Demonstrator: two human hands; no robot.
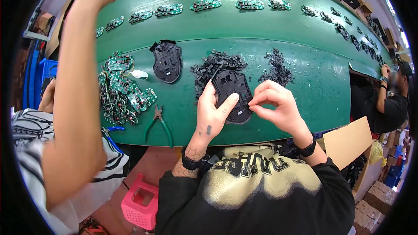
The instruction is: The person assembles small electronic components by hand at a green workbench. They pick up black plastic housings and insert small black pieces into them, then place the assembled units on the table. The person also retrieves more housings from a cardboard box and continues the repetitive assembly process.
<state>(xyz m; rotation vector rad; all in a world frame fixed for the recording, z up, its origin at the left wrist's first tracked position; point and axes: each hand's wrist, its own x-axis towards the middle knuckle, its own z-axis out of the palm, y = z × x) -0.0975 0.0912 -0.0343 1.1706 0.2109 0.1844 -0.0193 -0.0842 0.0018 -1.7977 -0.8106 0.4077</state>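
Black shell (231, 88) in our left hand (212, 109), right hand (278, 106) pinched narrow; blocks (217, 59) beyond, toward the worktop's (305, 117) far edge, seemingly remain unfitted.

Left hand (212, 109) curled in grip, thumb extended; right hand (278, 106) pinched, thumb to forefinger; forearms (197, 147) converging.

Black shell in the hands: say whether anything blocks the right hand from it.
Nothing visible does. The right hand is pinched at the right edge of the shell, which the left hand holds. The left black pile and right black pile lie farther back on the table, not between them.
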